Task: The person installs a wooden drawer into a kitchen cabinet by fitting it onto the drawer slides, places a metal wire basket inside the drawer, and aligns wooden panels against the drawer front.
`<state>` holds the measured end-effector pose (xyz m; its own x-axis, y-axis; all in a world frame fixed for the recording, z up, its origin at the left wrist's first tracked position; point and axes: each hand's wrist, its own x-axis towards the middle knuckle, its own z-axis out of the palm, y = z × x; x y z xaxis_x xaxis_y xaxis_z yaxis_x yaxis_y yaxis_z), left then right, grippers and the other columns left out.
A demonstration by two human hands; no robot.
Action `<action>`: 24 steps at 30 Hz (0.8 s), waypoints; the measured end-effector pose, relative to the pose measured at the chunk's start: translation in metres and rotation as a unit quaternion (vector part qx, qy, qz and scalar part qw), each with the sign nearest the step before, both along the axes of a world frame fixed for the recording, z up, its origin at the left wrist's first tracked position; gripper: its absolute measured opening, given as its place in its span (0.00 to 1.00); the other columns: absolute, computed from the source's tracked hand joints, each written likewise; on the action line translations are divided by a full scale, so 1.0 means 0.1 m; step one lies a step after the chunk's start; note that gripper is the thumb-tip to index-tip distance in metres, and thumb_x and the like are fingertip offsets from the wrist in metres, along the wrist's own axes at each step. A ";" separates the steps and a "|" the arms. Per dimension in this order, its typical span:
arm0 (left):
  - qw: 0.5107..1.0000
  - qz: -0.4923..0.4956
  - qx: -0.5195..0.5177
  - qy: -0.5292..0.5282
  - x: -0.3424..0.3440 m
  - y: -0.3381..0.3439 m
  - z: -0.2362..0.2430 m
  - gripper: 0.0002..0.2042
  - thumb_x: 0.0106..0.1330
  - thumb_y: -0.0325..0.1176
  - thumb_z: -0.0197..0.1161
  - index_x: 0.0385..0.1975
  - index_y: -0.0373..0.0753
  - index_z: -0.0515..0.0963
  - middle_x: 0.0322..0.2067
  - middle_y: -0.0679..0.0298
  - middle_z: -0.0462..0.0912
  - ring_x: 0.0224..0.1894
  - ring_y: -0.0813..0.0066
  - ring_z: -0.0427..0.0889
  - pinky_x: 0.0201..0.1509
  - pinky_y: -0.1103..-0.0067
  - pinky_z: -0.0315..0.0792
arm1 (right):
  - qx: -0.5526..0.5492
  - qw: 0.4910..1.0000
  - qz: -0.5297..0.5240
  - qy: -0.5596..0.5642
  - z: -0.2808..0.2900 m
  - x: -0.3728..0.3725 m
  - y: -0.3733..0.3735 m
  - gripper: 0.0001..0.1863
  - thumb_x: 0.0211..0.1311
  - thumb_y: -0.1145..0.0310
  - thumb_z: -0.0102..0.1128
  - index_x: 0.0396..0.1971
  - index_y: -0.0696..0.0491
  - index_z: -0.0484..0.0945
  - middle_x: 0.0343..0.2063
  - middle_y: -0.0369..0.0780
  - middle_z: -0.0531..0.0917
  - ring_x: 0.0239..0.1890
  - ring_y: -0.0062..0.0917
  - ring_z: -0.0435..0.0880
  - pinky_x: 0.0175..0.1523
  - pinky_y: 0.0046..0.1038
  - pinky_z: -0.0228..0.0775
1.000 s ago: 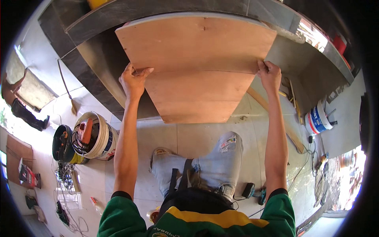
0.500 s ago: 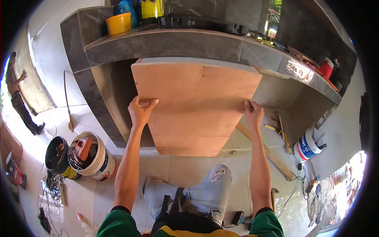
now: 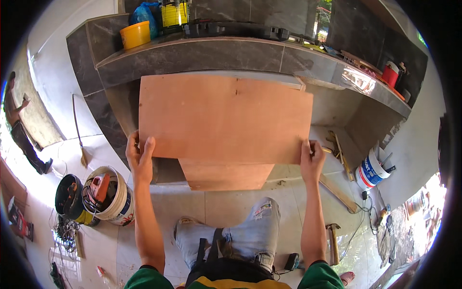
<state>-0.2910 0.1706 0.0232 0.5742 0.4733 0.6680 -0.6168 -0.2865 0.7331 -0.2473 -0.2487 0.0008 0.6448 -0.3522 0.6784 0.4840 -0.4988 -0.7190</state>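
A wide reddish-brown plywood panel (image 3: 224, 120) stands in front of me, in the space under the tiled counter. My left hand (image 3: 140, 156) grips its lower left edge, thumb on the face side. At the opposite edge, my right hand (image 3: 312, 159) is closed around the lower right corner. Below the panel shows a narrower plywood surface (image 3: 226, 176), reaching down near the floor. Behind the panel's top runs a pale cabinet edge (image 3: 250, 74). Most of what lies behind the panel is hidden.
A dark tiled counter (image 3: 192, 58) carries a yellow tub (image 3: 135, 35) and a black case (image 3: 236, 31). Tool buckets (image 3: 124, 204) stand at left, a white bucket (image 3: 372, 171) at right. A plank (image 3: 339, 193) and a hammer (image 3: 333, 243) lie on the floor. A person (image 3: 21, 125) stands far left.
The upper plywood panel has come away from the surface behind it, toward me, and now looks larger. Both hands have moved lower and farther apart with it. The hammer shows more fully.
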 end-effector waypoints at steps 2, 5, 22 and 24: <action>0.997 -0.065 0.049 0.002 -0.09 0.11 -0.13 0.22 0.62 0.42 0.66 0.48 0.33 0.71 0.40 0.65 0.73 0.41 0.81 0.70 0.45 0.83 0.66 | 0.042 0.995 0.089 0.033 -0.34 -0.10 -0.12 0.15 0.65 0.58 0.58 0.30 0.56 0.73 0.20 0.30 0.70 0.22 0.12 0.62 0.27 0.18 0.55; 0.989 -0.082 0.118 -0.021 -0.04 0.41 -0.45 0.22 0.64 0.40 0.63 0.52 0.34 0.68 0.46 0.60 0.73 0.49 0.73 0.72 0.55 0.78 0.65 | 0.045 0.977 0.203 -0.056 -0.83 -0.10 -0.27 0.14 0.64 0.60 0.58 0.39 0.56 0.73 0.31 0.35 0.76 0.32 0.17 0.71 0.36 0.21 0.65; 0.946 -0.027 0.309 -0.092 -0.27 0.36 -0.47 0.19 0.56 0.21 0.61 0.49 0.37 0.78 0.57 0.52 0.74 0.60 0.55 0.72 0.63 0.66 0.65 | 0.015 0.991 0.123 0.056 -0.71 -0.26 -0.28 0.19 0.61 0.77 0.54 0.52 0.51 0.76 0.56 0.41 0.75 0.57 0.25 0.73 0.60 0.24 0.63; 0.946 -0.018 0.315 -0.076 -0.33 0.34 -0.53 0.19 0.56 0.22 0.61 0.50 0.38 0.78 0.57 0.52 0.73 0.60 0.54 0.71 0.63 0.66 0.65 | 0.015 0.990 0.136 0.028 -0.73 -0.27 -0.29 0.19 0.60 0.76 0.55 0.52 0.52 0.76 0.55 0.40 0.75 0.56 0.24 0.74 0.59 0.24 0.64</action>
<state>-0.3236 0.2041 -0.0299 0.4576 -0.0653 0.8867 -0.7192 -0.6137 0.3259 -0.2742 -0.2773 -0.0721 0.7554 -0.1798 0.6302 0.5562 -0.3325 -0.7616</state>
